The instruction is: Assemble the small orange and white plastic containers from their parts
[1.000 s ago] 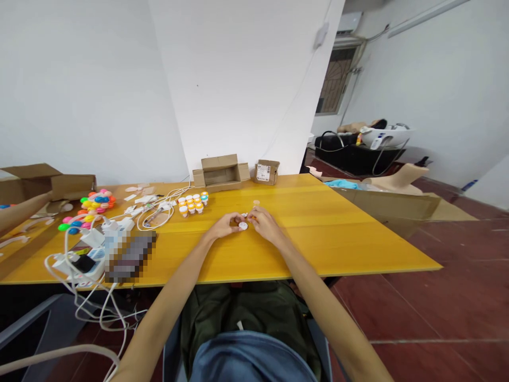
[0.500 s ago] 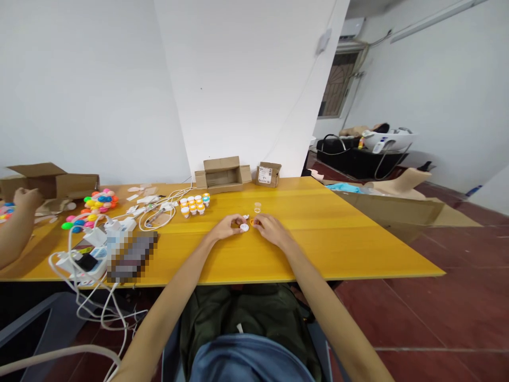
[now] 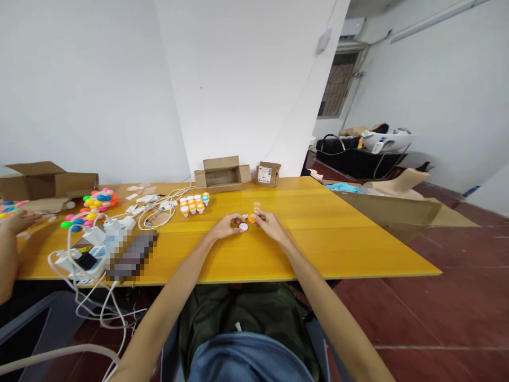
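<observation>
Near the middle of the yellow table point(image 3: 318, 233), my left hand point(image 3: 227, 227) pinches a round white piece point(image 3: 243, 227) at its fingertips. My right hand point(image 3: 269, 224) grips a small orange ring-like piece point(image 3: 251, 218), a little to the right of the white one. A small white bit shows between the two hands, too small to make out. Just beyond my right hand stands a clear little cup point(image 3: 257, 206). Several small jars point(image 3: 194, 204) with white, orange and teal parts are grouped to the left, beyond my left hand.
An open cardboard box point(image 3: 222, 178) and a smaller box point(image 3: 267, 174) stand by the wall. Left are white cables point(image 3: 170, 215), a power strip point(image 3: 119, 239), a pixelated dark object point(image 3: 133, 254) and colourful balls point(image 3: 100, 199). Another person's hand point(image 3: 16, 223) is at the far left.
My right hand has raised and turned the orange piece slightly, so more of it shows. My left hand is nearly unmoved. The other person's hand has moved down and left.
</observation>
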A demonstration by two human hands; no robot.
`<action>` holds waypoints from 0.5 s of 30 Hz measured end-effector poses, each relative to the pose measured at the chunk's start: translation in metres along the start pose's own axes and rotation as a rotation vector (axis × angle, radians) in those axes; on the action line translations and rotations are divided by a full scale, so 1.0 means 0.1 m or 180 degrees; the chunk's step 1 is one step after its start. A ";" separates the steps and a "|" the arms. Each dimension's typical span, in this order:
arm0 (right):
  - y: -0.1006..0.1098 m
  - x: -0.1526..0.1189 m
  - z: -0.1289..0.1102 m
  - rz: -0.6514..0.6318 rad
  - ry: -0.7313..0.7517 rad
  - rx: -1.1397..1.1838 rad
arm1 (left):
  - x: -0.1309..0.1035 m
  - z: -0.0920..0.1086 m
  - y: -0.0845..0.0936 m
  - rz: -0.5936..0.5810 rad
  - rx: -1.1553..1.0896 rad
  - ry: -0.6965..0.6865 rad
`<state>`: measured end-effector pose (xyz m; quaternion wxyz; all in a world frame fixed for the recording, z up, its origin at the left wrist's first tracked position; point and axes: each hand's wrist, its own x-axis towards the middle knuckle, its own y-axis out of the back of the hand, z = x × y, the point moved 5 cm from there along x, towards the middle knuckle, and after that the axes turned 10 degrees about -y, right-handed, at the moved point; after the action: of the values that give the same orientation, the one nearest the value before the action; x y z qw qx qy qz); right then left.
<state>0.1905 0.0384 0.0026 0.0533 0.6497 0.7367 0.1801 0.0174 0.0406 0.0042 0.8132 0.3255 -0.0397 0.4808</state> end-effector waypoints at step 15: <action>-0.07 0.00 0.04 -0.0139 -0.0434 0.0734 | 0.00 -0.02 -0.01 0.0055 -0.0034 -0.0032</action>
<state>0.1853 0.0389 -0.0031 0.0320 0.6460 0.7611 0.0485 0.0180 0.0413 0.0020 0.8105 0.3232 -0.0491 0.4859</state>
